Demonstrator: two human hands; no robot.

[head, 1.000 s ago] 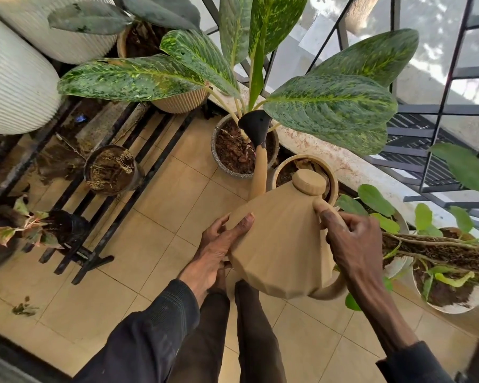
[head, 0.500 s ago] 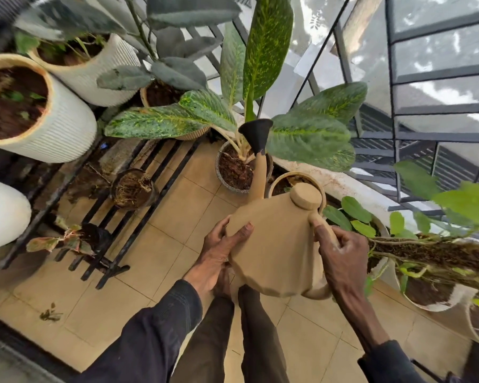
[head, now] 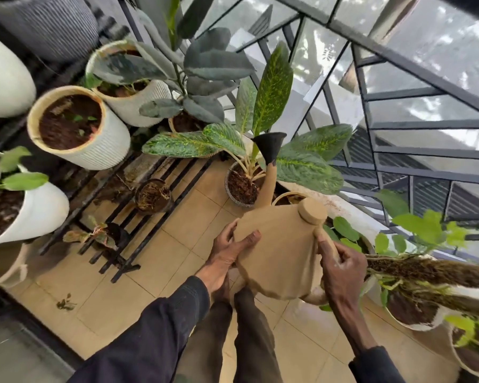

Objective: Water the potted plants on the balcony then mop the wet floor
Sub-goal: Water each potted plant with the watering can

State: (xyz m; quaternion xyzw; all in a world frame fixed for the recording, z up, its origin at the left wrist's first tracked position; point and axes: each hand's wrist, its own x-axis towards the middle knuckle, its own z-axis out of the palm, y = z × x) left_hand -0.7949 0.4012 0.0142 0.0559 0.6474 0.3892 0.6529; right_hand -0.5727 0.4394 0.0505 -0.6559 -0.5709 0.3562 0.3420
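I hold a tan faceted watering can (head: 280,252) in front of me, above the tiled floor (head: 183,244). My right hand (head: 340,269) grips its handle at the right side. My left hand (head: 227,252) presses against the can's left side with straight fingers. The can's spout ends in a black funnel-shaped rose (head: 270,146), raised over a grey pot (head: 239,186) that holds a plant with large speckled green leaves (head: 271,89). No water is visible coming from the rose.
White ribbed pots (head: 80,128) stand on a black slatted metal rack (head: 138,200) at the left. A small dark pot (head: 152,196) with dry roots sits on the rack. More potted plants (head: 415,308) line the right side below the metal railing (head: 398,125).
The view has tilted up and back, bringing more pots at the left into sight. The can and its spout have lifted slightly; both hands keep their places on it.
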